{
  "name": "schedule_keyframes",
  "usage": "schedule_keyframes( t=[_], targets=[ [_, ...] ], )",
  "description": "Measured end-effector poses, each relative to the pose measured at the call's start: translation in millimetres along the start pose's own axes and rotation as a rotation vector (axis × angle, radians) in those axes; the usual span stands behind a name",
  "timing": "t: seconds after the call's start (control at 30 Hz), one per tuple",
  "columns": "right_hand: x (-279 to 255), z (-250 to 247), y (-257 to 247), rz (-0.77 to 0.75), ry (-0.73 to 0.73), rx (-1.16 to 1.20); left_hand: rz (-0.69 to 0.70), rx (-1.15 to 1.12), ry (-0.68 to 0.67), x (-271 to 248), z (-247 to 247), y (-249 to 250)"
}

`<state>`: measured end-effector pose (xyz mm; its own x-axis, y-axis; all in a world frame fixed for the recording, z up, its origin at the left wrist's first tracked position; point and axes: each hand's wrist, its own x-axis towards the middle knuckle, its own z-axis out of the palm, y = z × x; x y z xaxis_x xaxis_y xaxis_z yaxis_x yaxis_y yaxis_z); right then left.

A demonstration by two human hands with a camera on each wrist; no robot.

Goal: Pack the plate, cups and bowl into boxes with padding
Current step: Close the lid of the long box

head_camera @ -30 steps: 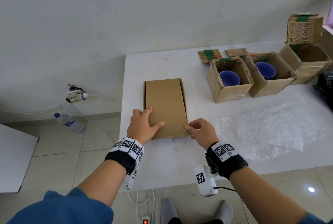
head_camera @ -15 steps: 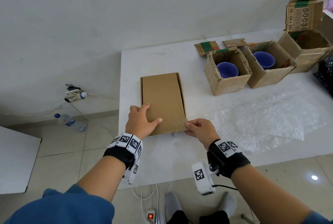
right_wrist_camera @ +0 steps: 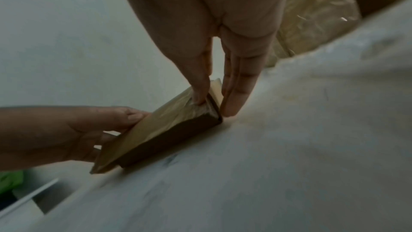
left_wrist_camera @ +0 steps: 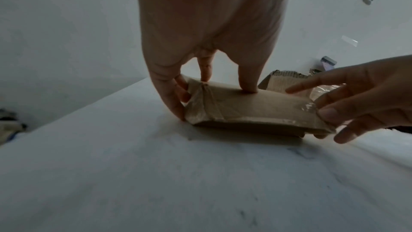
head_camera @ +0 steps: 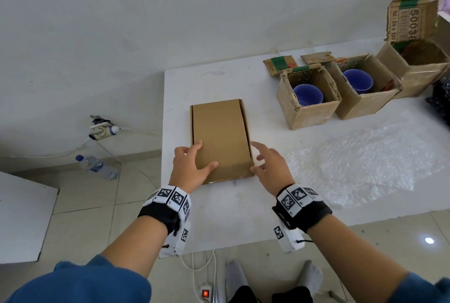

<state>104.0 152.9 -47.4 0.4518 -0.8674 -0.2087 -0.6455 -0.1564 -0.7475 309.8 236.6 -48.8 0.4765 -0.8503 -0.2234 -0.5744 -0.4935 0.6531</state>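
Observation:
A flat closed cardboard box (head_camera: 220,137) lies on the white table (head_camera: 233,210), with clear tape over its near end (left_wrist_camera: 256,110). My left hand (head_camera: 204,156) grips its near left corner, thumb on the lid and fingers down the left side. My right hand (head_camera: 261,159) is at the near right corner with fingers spread and straight; its thumb (right_wrist_camera: 198,94) touches the top and the fingers (right_wrist_camera: 234,101) reach down beside the right wall. Two blue cups (head_camera: 308,94) (head_camera: 358,81) stand in open boxes at the back right. What the flat box holds is hidden.
A third open box (head_camera: 418,66) with a raised flap stands at the far right. A bubble wrap sheet (head_camera: 353,164) covers the table right of my hands. Loose cardboard scraps (head_camera: 280,64) lie behind the cup boxes. On the floor at left lies a water bottle (head_camera: 97,166).
My right hand has released its pinch at the box's near right corner and spread its fingers along the right side. The left hand keeps its hold on the near left corner.

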Motion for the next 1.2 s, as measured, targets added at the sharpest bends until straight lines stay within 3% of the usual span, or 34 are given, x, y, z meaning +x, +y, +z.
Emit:
schedule_keyframes(
  t=[0.1, 0.23, 0.33, 0.67, 1.2],
  targets=[
    [10, -5, -5, -0.131, -0.103, -0.217, 0.034, -0.144, 0.034, -7, -1, -13],
    [18, -3, -7, -0.149, -0.13, -0.288, -0.024, -0.32, 0.184, -22, 3, -28],
    [18, -1, -7, -0.154, -0.128, -0.33, -0.091, -0.446, 0.219, -29, 5, -35],
    [22, 0, -8, -0.139, -0.127, -0.351, -0.102, -0.641, 0.053, -32, -1, -40],
    [22, 1, -8, -0.141, -0.114, -0.33, -0.128, -0.605, -0.127, -23, -17, -36]
  ],
)
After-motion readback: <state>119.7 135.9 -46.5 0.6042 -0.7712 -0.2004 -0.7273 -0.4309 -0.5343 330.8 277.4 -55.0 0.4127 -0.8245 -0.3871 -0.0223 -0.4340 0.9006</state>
